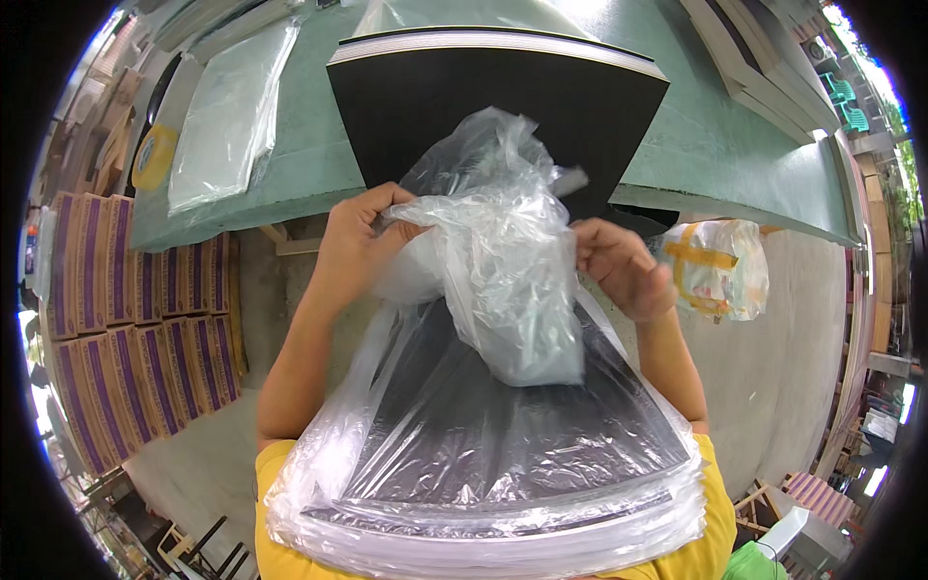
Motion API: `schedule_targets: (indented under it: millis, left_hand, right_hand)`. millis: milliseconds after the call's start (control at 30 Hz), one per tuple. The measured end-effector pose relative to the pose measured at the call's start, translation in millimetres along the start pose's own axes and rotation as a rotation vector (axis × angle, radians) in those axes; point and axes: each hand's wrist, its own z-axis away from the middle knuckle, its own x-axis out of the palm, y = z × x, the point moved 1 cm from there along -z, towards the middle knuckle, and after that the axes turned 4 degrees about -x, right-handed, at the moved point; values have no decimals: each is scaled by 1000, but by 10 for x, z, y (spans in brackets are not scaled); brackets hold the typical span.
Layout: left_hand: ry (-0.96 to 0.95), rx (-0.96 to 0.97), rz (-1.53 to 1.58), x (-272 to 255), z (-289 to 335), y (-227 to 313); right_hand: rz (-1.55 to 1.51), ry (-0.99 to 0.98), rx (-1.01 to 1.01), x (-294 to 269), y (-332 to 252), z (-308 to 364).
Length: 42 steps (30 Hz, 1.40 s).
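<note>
A crumpled clear plastic bag (512,280) hangs between my two hands. My left hand (372,237) pinches its left edge between thumb and fingers. At the bag's right side, my right hand (623,266) has its fingers loosely bent and apart, slightly blurred, with fingertips close to the plastic; I cannot tell if they touch it. Right against my body lies a stack of dark flat panels (522,445) wrapped in clear plastic, partly covered by the bag. Beyond the bag, a stack of black panels with white edges (464,97) rests on the green table (300,145).
Flat clear plastic bags (232,116) and a roll of yellow tape (155,158) lie at the table's left. White-edged panels (754,68) sit at its far right. Brown cartons (145,377) are stacked on the left floor. A taped plastic-wrapped bundle (720,269) is at the right.
</note>
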Motion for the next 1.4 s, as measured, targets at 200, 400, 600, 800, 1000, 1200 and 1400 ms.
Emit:
schedule_targets:
  millis: [200,400,600,800,1000,1200,1400]
  left_hand:
    - [129,357,-463,15,69,34]
    - [-106,274,-84,331,250,591]
    - [-22,127,-237,85,161,-72]
    - [737,-4,-62,-767,333,-643]
    - [17,284,156,-56,245,500]
    - [-241,302,218,408,183,610]
    - [168,12,-355,-344,103,-220]
  right_hand:
    - [620,266,131,216,-91,-181]
    - [227,323,181,398,106,-261]
    - [106,286,68,34,-57,71]
    - [140,420,142,-169,-95,271]
    - [221,259,175,435,-127,-229]
    - [202,258,1,472,88,-314]
    - [-164,151,-45,266,-97,-158]
